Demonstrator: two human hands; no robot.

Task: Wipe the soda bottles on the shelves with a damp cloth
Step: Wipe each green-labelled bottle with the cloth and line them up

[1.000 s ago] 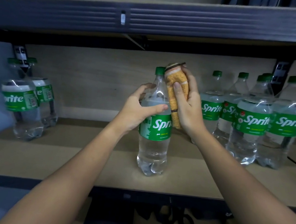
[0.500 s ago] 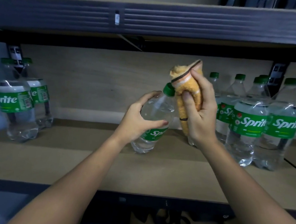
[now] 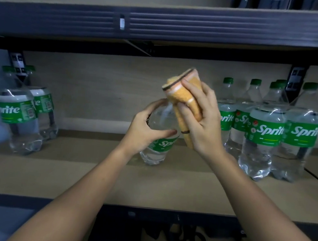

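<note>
Step in hand: wiping one soda bottle (image 3: 159,139), tilted toward me mid-shelf (image 3: 90,181), base near the back edge. My left hand (image 3: 143,132) grips its shoulder; my right hand (image 3: 200,124) clasps the folded damp cloth (image 3: 183,101) over the cap end. Next, I judge: rub down neck and body, turning the bottle.

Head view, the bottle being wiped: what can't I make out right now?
- Cap and neck of the tilted bottle: hidden behind the cloth and the right hand.
- Its label: only "Spr" shows; the left hand covers the rest.
- Whether the cloth is damp: cannot be told.
- Bottles at left: blurred, partly behind a grey shape at the edge.
- Rear bottles at right: lower parts hidden by the front ones.
</note>
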